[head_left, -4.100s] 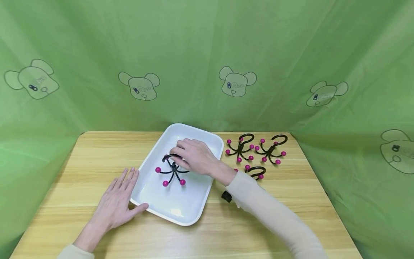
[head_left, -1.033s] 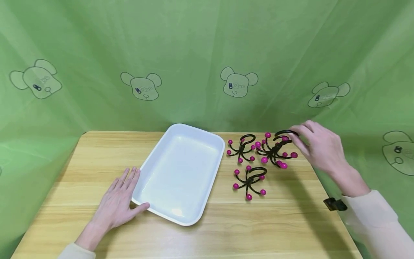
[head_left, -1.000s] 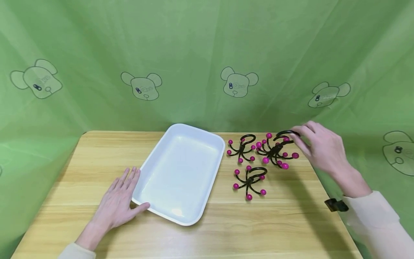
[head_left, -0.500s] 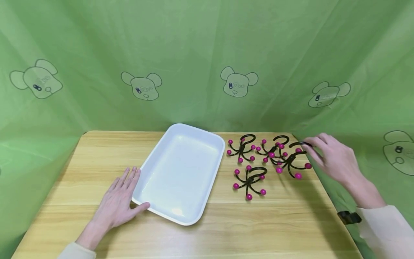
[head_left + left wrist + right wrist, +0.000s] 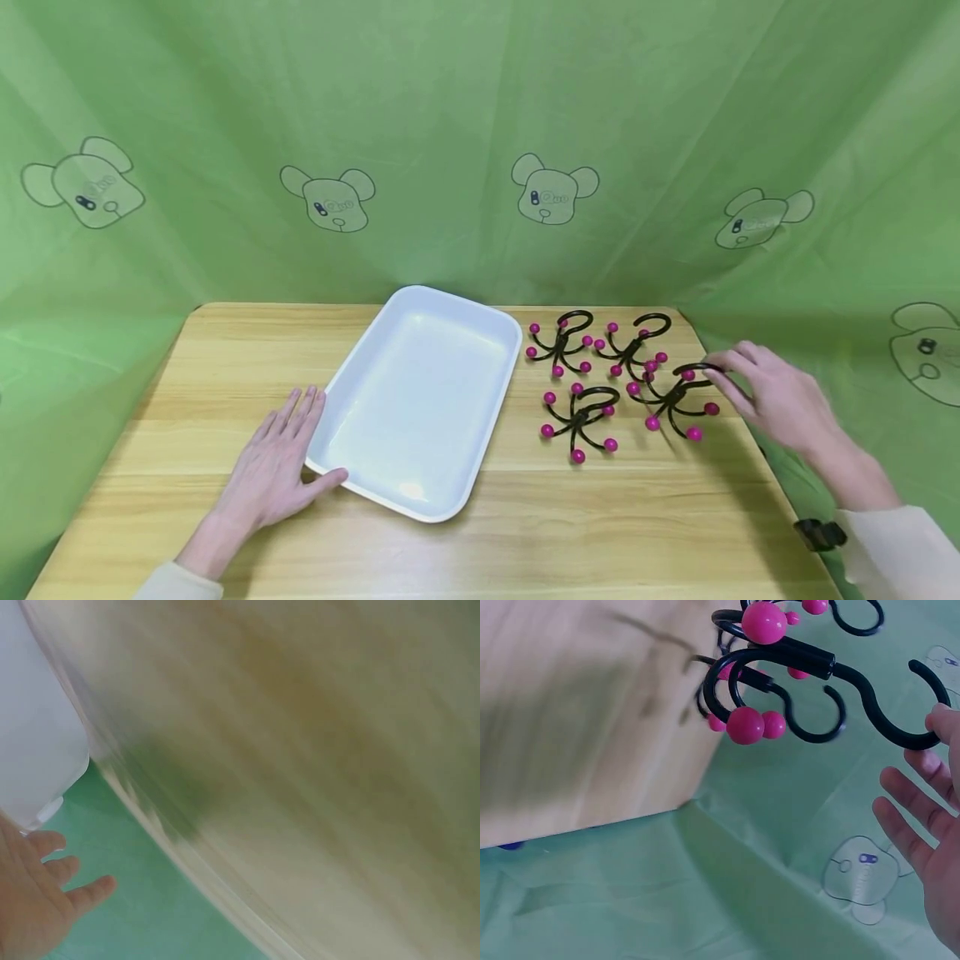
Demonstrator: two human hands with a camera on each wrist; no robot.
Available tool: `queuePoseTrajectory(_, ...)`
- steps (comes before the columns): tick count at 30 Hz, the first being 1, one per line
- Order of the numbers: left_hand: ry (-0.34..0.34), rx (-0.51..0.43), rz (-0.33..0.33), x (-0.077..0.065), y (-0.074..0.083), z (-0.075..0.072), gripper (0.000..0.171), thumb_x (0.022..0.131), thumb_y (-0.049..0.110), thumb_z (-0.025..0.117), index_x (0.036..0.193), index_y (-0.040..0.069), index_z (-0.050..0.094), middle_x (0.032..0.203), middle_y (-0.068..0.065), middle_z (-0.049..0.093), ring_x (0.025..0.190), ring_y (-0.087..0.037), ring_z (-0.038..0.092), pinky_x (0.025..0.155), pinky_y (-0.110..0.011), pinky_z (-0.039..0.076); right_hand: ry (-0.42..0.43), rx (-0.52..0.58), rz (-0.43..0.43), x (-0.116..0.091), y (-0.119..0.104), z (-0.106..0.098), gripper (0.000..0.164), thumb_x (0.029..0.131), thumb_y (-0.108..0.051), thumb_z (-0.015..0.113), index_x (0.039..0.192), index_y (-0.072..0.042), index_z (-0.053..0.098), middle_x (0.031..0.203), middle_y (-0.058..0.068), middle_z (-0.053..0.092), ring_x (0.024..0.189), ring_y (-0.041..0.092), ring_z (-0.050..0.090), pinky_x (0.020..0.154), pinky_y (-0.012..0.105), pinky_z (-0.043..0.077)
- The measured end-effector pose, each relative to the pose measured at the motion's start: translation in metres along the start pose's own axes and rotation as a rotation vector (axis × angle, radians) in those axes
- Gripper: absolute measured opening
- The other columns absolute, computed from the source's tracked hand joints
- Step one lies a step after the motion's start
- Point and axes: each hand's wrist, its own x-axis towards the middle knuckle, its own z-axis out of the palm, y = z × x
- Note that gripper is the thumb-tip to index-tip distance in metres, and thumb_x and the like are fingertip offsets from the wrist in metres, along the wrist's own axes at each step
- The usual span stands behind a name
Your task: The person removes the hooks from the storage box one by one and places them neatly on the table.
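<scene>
Near the table's right edge, my right hand pinches the top curve of a black multi-arm hanging hook between thumb and fingers. Pink balls tip its curved arms, which hang low over the wood; in the right wrist view the hook runs up to the fingertips. Three similar hooks stand to its left: one at the back left, one at the back right, one in front. My left hand, fingers extended, rests against the left corner of the white tray, thumb over its near rim.
The tray lies at a slant on the wooden table, and its inside shows bare white. A green curtain printed with mouse faces encloses the back and sides. The table's right edge runs below my right forearm.
My right hand has moved the pinched hook towards the front and right, away from the back-right hook it overlapped. Earlier that hook was in the tray. My left hand has stayed put.
</scene>
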Motion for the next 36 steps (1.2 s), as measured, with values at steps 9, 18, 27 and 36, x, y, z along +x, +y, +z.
queuePoseTrajectory(9, 0.008, 0.003, 0.002, 0.000, -0.001, 0.000, 0.110, 0.079, 0.078, 0.051, 0.157, 0.011, 0.013, 0.165, -0.008, 0.013, 0.150, -0.034, 0.022, 0.116, -0.056, 0.030, -0.011, -0.002, -0.011, -0.022, 0.001, 0.019, 0.026, 0.077, -0.014, 0.076, 0.103, -0.016, 0.069, 0.089, 0.001, 0.064, 0.066, 0.014, 0.056, 0.044, 0.020, 0.040)
queuePoseTrajectory(18, 0.012, 0.002, 0.002, 0.000, -0.001, 0.000, 0.110, 0.079, 0.078, 0.051, 0.157, 0.011, 0.013, 0.165, -0.008, 0.012, 0.151, -0.033, 0.021, 0.116, -0.057, 0.029, -0.016, 0.002, -0.035, -0.032, 0.003, 0.029, 0.030, 0.075, -0.014, 0.077, 0.104, -0.017, 0.070, 0.087, 0.000, 0.063, 0.065, 0.012, 0.055, 0.044, 0.016, 0.036)
queuePoseTrajectory(27, 0.016, 0.002, 0.003, -0.001, -0.001, 0.002, 0.110, 0.078, 0.079, 0.051, 0.157, 0.011, 0.014, 0.164, -0.009, 0.013, 0.149, -0.035, 0.024, 0.116, -0.057, 0.030, -0.014, 0.008, -0.044, -0.032, 0.004, 0.034, 0.030, 0.075, -0.013, 0.077, 0.103, -0.018, 0.069, 0.089, -0.001, 0.063, 0.067, 0.014, 0.058, 0.045, 0.018, 0.040)
queuePoseTrajectory(36, 0.019, 0.001, 0.002, 0.000, -0.001, 0.001, 0.110, 0.078, 0.078, 0.052, 0.156, 0.011, 0.015, 0.164, -0.009, 0.014, 0.149, -0.035, 0.024, 0.116, -0.057, 0.030, 0.012, 0.008, -0.059, -0.031, 0.011, 0.040, 0.034, 0.073, -0.012, 0.078, 0.105, -0.019, 0.070, 0.091, -0.001, 0.064, 0.067, 0.014, 0.058, 0.045, 0.018, 0.041)
